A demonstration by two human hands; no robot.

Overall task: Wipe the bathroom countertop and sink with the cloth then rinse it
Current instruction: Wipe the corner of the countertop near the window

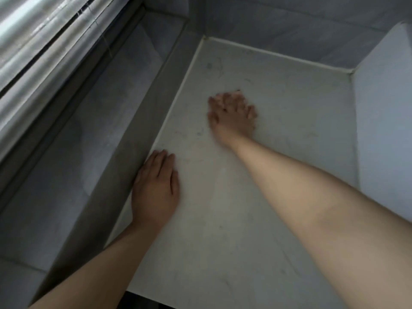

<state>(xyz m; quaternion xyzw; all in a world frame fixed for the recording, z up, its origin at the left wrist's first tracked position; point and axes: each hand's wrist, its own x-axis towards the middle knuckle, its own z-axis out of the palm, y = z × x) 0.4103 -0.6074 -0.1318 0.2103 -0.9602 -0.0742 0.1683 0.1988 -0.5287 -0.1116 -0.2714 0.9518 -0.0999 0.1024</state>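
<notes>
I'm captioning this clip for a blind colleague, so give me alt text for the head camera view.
Two bare hands press on a pale marble-look countertop: the left hand lies flat near its left edge and the right hand, blurred, reaches toward the far corner. No cloth can be made out. Grey tiled walls border the counter, and a window blind hangs at upper left.

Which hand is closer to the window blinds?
Left. The left hand rests flat at the countertop's left edge, nearest the blinds. The right hand presses farther right, mid-counter.
</notes>
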